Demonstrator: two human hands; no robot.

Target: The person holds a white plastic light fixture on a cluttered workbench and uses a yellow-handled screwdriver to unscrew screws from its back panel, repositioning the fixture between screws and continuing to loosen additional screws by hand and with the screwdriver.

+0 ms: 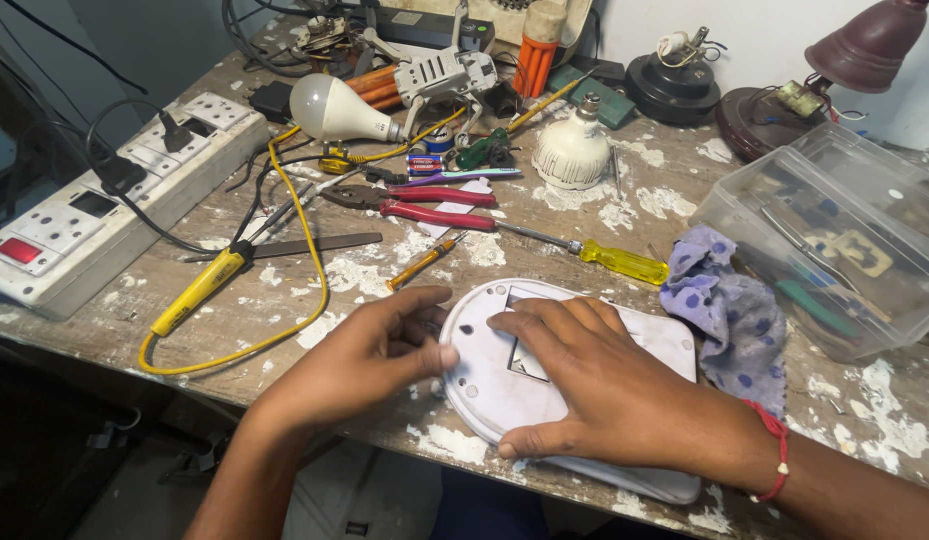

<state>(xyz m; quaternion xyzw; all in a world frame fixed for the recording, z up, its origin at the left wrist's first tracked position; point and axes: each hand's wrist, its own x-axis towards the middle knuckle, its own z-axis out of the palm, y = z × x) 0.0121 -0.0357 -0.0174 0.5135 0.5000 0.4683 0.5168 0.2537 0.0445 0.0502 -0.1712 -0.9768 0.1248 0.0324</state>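
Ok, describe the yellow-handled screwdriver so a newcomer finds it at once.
Start at the white flat device under both hands. Just above it, beside the purple dotted cloth, lies the screwdriver: clear yellow handle, long steel shaft pointing at the red pliers.

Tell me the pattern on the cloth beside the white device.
Lilac cloth with dark blue dots, head view.
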